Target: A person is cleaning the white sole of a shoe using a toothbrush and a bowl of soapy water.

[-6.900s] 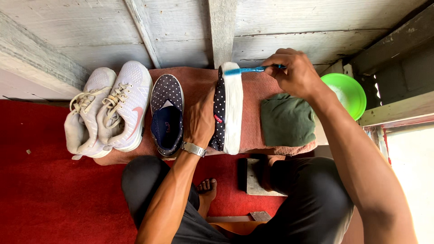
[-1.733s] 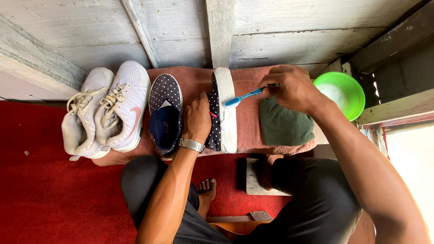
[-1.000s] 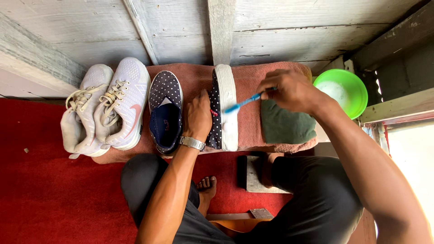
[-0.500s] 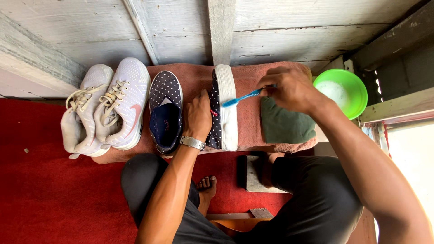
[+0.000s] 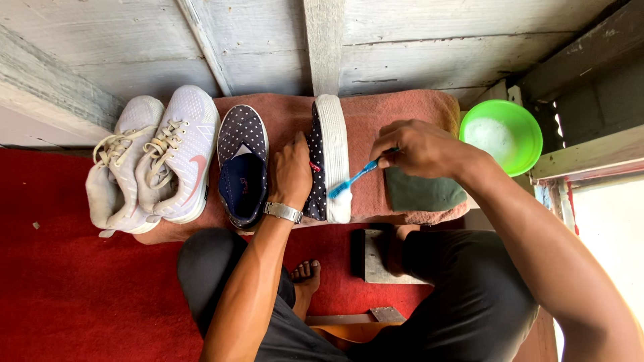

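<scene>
Weathered grey plank boards (image 5: 416, 47) back a low bench draped with a pinkish-brown towel (image 5: 396, 110), and red carpet (image 5: 74, 295) covers the floor beneath. Since half a second ago the blue toothbrush (image 5: 355, 177) has slid down the white sole, its bristles now close to the near end instead of midway up. Taking the towel as the landmark: at its left end lies a pair of white lace-up sneakers (image 5: 157, 164); next on it sits a navy polka-dot slip-on shoe (image 5: 243, 164), opening up. Right of that, the left hand (image 5: 292, 171), with a metal wristwatch (image 5: 282, 212), presses flat on the matching polka-dot shoe (image 5: 329, 157), which stands on its side with the white sole facing right. The right hand (image 5: 419, 147), over the towel's right half, pinches the toothbrush handle between closed fingers, bristles touching the sole. A folded green cloth (image 5: 422, 194) lies on the towel under that hand, and a green bowl (image 5: 523, 131) holding pale liquid sits just past the towel's right end.
</scene>
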